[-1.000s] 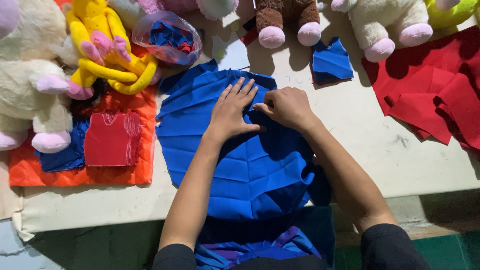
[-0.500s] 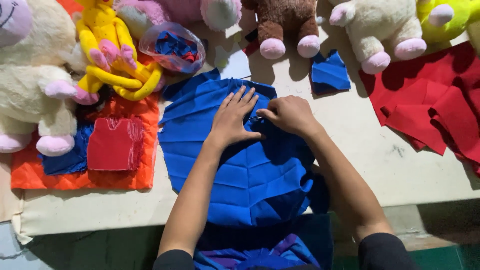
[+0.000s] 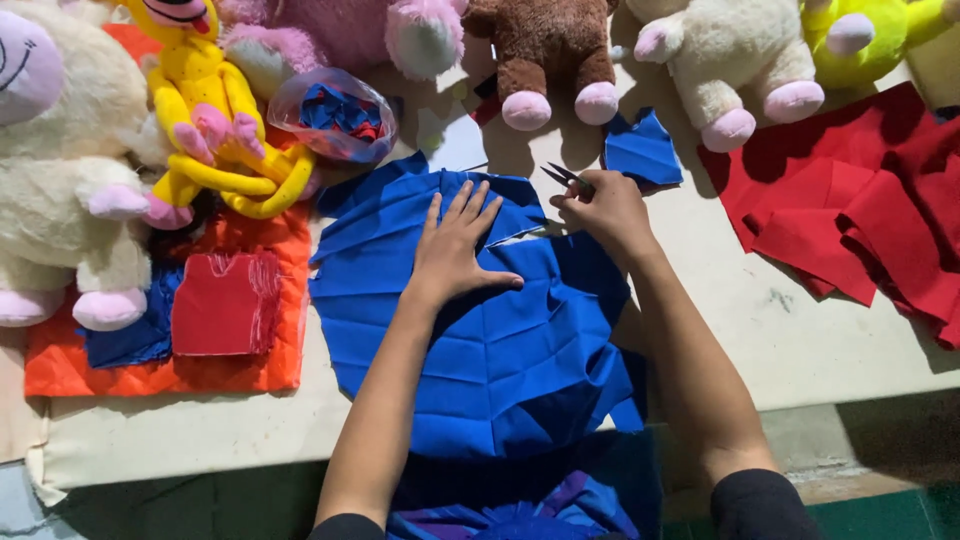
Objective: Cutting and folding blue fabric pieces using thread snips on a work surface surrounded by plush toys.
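- Two hands work at mid-frame on a creased blue fabric piece [image 3: 480,370] lying on the pale table [image 3: 800,330].
- The left hand [image 3: 455,250] lies flat with fingers spread, likely pinning the cloth so it cannot slide.
- The right hand [image 3: 605,205] is closed around small scissors [image 3: 565,177], tips pointing to the upper left at the fabric's top edge.
- Plush toys [image 3: 545,50] line the top; red fabric pieces [image 3: 880,220] lie at right.

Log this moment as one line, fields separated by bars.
left hand: flat on blue cloth | right hand: holds small scissors at cloth's far edge | around: plush toys, red cloth pieces | surface: table
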